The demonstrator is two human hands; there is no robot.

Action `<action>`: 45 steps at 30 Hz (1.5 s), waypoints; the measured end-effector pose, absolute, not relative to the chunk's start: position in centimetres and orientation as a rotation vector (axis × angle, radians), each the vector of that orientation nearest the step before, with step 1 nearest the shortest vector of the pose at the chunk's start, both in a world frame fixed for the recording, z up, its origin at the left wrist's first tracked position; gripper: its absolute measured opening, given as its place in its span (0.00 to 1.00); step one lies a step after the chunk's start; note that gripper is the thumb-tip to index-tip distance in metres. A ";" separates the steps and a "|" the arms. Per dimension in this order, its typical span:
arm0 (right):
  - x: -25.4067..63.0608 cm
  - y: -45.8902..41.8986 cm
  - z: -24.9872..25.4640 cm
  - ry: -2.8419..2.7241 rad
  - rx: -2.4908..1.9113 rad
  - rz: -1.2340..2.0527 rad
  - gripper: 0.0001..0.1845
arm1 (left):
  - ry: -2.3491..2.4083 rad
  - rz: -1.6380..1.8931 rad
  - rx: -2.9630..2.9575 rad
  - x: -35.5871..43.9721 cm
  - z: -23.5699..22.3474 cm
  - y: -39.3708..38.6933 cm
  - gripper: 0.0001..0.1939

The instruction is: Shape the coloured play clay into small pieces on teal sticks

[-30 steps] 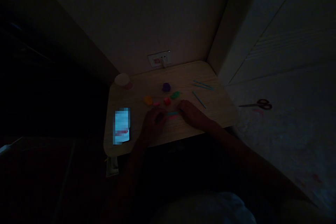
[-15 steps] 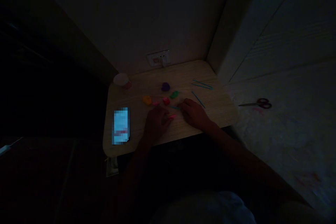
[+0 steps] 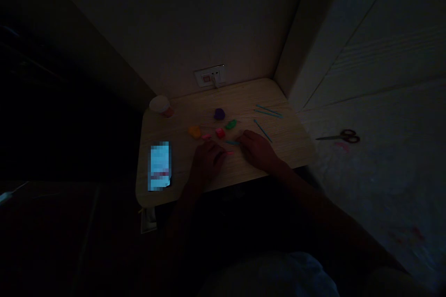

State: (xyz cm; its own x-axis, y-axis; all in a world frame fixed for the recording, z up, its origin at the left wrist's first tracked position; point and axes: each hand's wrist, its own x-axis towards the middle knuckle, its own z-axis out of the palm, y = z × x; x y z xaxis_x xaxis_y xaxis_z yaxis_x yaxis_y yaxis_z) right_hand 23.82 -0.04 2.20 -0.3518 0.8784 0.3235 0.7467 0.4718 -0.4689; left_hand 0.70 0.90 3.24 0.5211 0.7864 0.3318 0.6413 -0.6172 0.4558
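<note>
In the dim head view my left hand (image 3: 206, 161) rests low over the table, its fingers closed on a small pink strip (image 3: 228, 152) that looks like modelling clay. My right hand (image 3: 258, 149) is beside it, fingertips pinched on a thin blue stick (image 3: 230, 142) that points left above the strip. Just beyond the hands lie lumps of clay: red (image 3: 220, 133), green (image 3: 231, 124), orange (image 3: 194, 132) and purple (image 3: 219, 114). A second pink piece (image 3: 206, 137) lies near my left fingers. Darkness blurs the finger details.
A lit phone (image 3: 160, 167) lies on the left of the wooden table (image 3: 184, 190). At the back left is a pale-lidded tub (image 3: 160, 104). More blue sticks (image 3: 263, 131) lie at the right. Scissors (image 3: 339, 137) are on a pale surface beyond the table edge. A socket (image 3: 210, 76) is on the wall.
The left fingers have shifted slightly around the pink strip. My right hand stays in place with the blue stick, and the view has shifted a little.
</note>
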 end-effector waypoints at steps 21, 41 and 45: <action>24.3 -0.3 2.8 -2.181 -1.188 0.607 0.16 | 1.200 0.698 2.489 0.7 3.6 1.2 0.04; 22.7 -0.5 3.9 -2.542 -1.329 0.330 0.11 | 1.195 0.707 2.444 0.7 3.3 1.3 0.03; 22.6 -0.6 3.4 -2.562 -1.314 0.234 0.11 | 1.204 0.696 2.431 0.6 3.3 1.3 0.04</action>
